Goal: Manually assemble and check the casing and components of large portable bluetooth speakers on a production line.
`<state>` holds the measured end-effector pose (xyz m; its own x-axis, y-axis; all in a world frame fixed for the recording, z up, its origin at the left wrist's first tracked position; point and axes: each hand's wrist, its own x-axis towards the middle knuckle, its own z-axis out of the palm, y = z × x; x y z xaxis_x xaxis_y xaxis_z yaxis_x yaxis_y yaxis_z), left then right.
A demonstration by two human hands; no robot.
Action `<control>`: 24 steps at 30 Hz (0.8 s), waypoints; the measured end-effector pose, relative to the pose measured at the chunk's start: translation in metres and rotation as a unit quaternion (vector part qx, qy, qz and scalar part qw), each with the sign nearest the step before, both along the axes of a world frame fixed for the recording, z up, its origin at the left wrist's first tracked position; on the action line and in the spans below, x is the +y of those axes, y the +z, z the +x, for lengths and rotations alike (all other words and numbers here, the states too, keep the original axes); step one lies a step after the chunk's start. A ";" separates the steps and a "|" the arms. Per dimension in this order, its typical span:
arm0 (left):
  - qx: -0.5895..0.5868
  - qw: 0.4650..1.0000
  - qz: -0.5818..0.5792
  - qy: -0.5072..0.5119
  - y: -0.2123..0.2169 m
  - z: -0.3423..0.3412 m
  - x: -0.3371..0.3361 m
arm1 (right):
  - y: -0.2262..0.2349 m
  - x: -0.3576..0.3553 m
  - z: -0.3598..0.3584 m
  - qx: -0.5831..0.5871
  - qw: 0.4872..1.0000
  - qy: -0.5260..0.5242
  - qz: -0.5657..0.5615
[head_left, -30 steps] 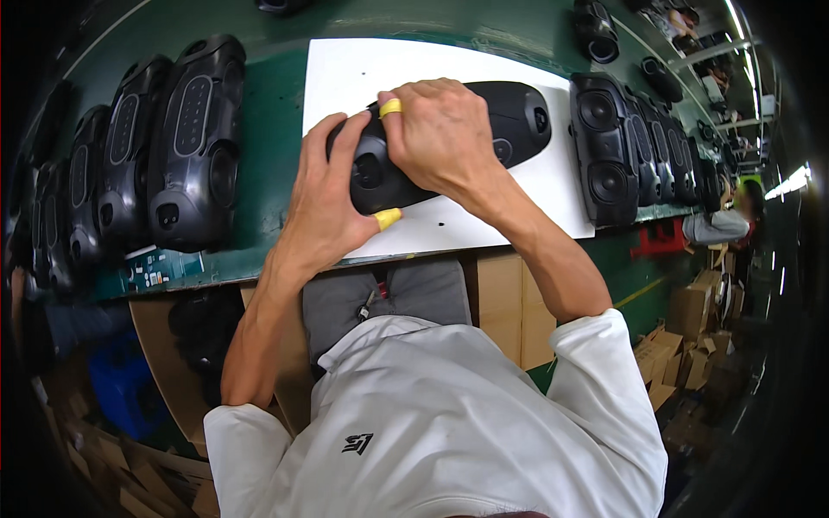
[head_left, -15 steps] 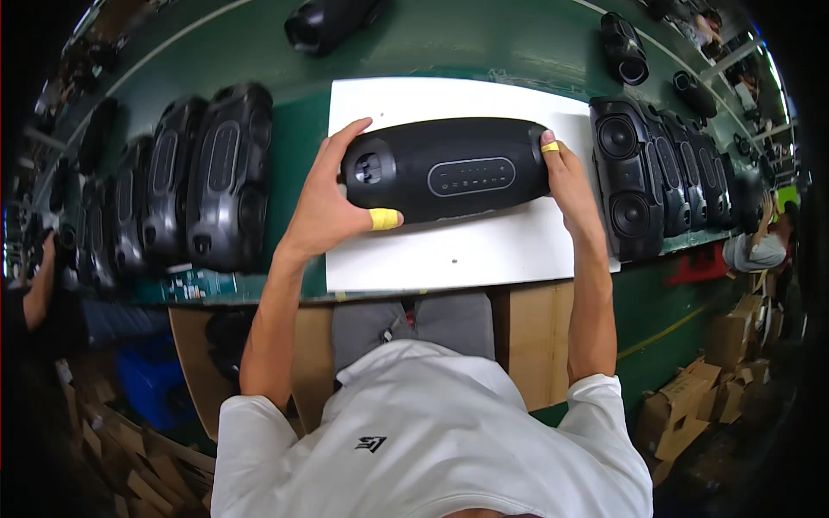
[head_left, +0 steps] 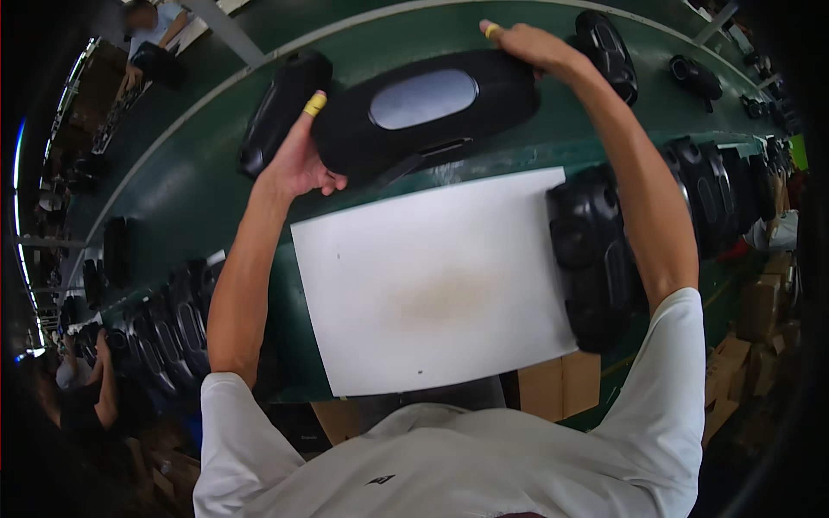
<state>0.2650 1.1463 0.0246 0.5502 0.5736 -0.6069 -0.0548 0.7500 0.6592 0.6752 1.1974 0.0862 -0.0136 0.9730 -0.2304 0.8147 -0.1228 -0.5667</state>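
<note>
A black barrel-shaped portable speaker [head_left: 509, 91] is between my two hands, beyond the far edge of a white board [head_left: 414, 259]. A silvery oval panel on it faces up, and a loose dark strap or flap hangs at its near side. My left hand [head_left: 298, 164] closes round its left end, with yellow tape on a raised digit and fingertips curled below. Over the far right corner lies my right hand [head_left: 535, 47], one yellow-taped digit sticking out past it; its other fingers are partly hidden. Another dark speaker [head_left: 285, 108] lies just beside my left hand.
The green work surface [head_left: 199, 186] runs along beyond the board. Dark speaker bodies [head_left: 596, 259] stand in a row at the right, and more [head_left: 168, 332] at the left. Farther back right lies another speaker [head_left: 607, 56]. Cardboard boxes [head_left: 756, 311] stand at lower right. Other people work nearby.
Both hands have carried the speaker away from me, off the white board and over the green surface beyond. It has tilted and turned; the silvery oval panel now shows instead of the button panel.
</note>
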 end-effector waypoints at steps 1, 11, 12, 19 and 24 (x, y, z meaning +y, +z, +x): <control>0.003 1.000 -0.005 -0.006 -0.003 0.006 0.018 | 0.005 0.011 0.001 -0.042 0.999 -0.004 -0.021; 0.101 0.993 -0.018 -0.053 0.001 0.101 0.136 | -0.040 0.038 0.115 0.178 0.982 0.015 -0.061; 0.109 0.993 -0.009 -0.039 0.010 0.118 0.137 | -0.044 0.040 0.127 0.208 0.974 -0.011 -0.084; 0.054 0.994 -0.078 -0.052 -0.038 0.117 0.182 | -0.055 0.062 0.141 0.198 0.979 0.038 0.039; 0.096 0.994 -0.050 -0.025 -0.037 0.157 0.169 | -0.063 0.055 0.167 0.177 0.984 0.030 0.014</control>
